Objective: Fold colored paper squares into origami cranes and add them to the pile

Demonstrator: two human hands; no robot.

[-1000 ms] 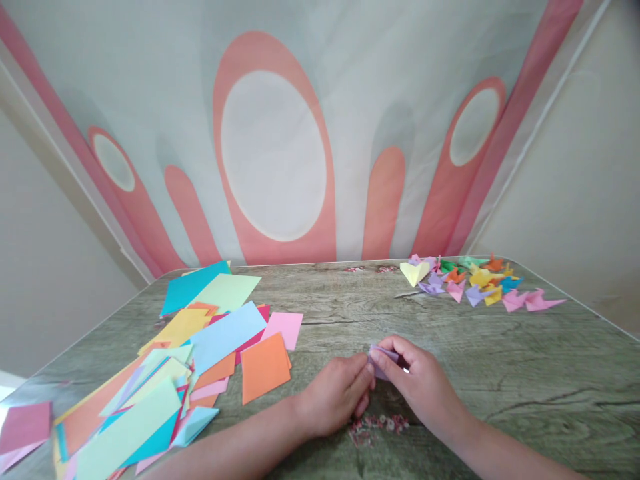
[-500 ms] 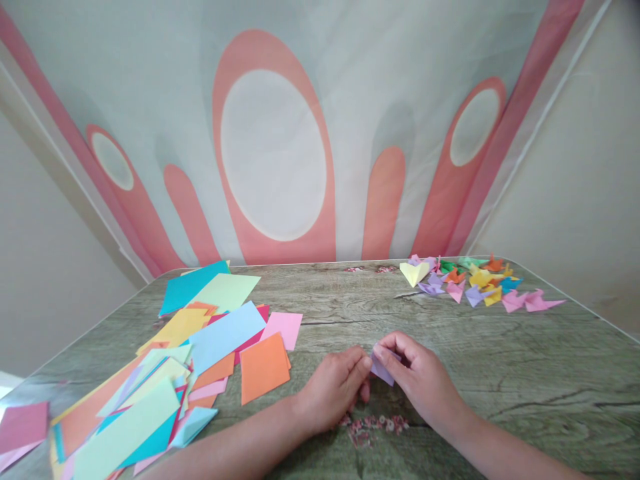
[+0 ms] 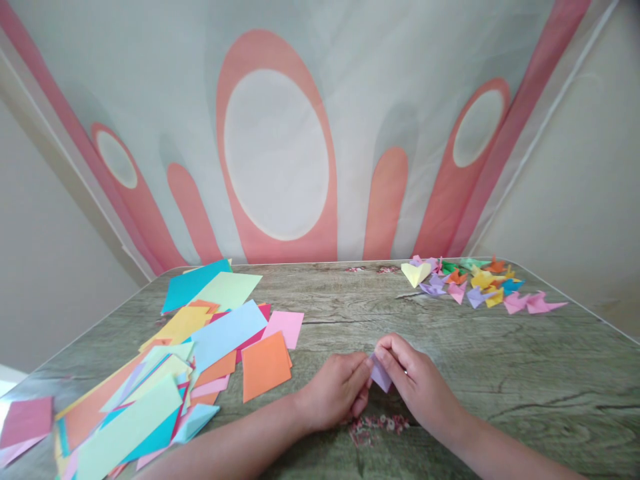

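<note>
A small folded piece of purple paper (image 3: 381, 375) is held between both hands above the wooden table. My left hand (image 3: 337, 390) pinches its left edge, thumb and fingers pressed together. On the other side, my right hand (image 3: 417, 373) grips the upper right part between thumb and index finger. The paper's lower end points down and shows between the hands; its upper part is hidden by fingertips.
Many loose coloured sheets (image 3: 230, 333) lie across the left of the wooden table (image 3: 340, 300). Folded paper figures (image 3: 483, 278) stand at the back right, beside a pale yellow folded heart (image 3: 416, 273). A printed backdrop (image 3: 350, 133) rises behind the table.
The purple paper has turned so that its lower end points more downward, and less of it shows at the right. The right fingers have closed further over it. The view has shifted slightly.
</note>
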